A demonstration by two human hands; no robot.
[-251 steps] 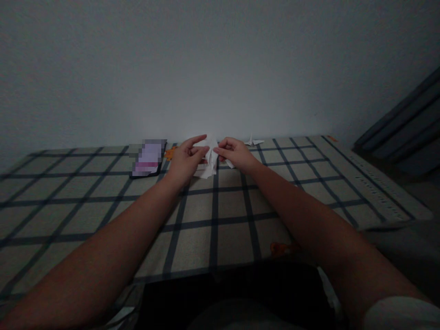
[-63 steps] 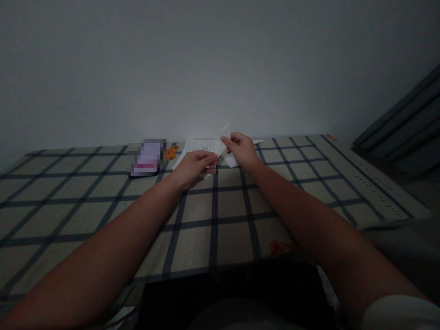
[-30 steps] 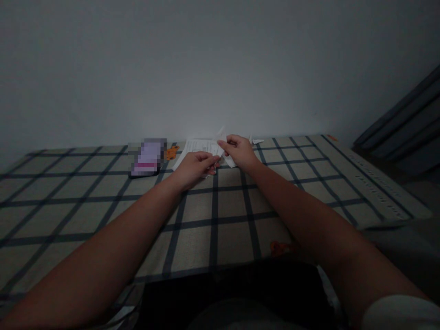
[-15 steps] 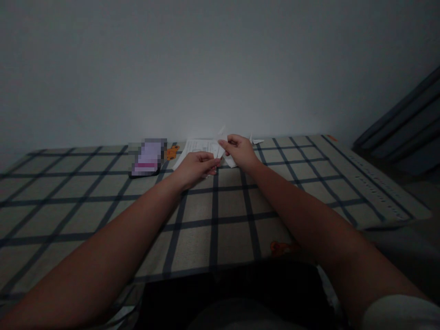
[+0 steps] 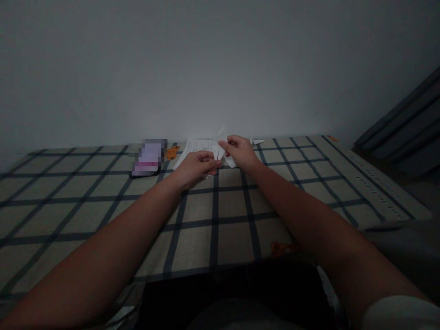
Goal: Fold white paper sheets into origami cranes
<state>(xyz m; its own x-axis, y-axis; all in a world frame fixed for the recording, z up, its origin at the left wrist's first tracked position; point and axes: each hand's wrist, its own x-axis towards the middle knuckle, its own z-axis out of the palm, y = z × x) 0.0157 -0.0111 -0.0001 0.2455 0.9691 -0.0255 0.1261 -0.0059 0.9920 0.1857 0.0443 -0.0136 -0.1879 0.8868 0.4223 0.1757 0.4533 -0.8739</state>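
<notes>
Between my two hands is a small folded piece of white paper [image 5: 222,137], its pointed tip sticking up. My left hand [image 5: 196,168] pinches its lower left part between thumb and fingers. From the right, my right hand [image 5: 238,149] grips the same paper with thumb and forefinger. The folds are partly hidden by the fingers. Behind my left hand, a printed white sheet [image 5: 194,145] lies on the checked tablecloth [image 5: 230,233]. Some white paper also shows under my right hand; I cannot tell whether it belongs to the held piece.
A phone [image 5: 148,158] with a blurred screen lies left of the sheet, beside an orange pattern [image 5: 172,152] on the cloth. Beyond my right hand is a small white paper piece [image 5: 257,141]. A plain wall [image 5: 220,64] rises behind the table, and a grey curtain [image 5: 405,123] hangs at right.
The fingers of my left hand have shifted slightly on the folded paper. My right hand stays almost where it was.
</notes>
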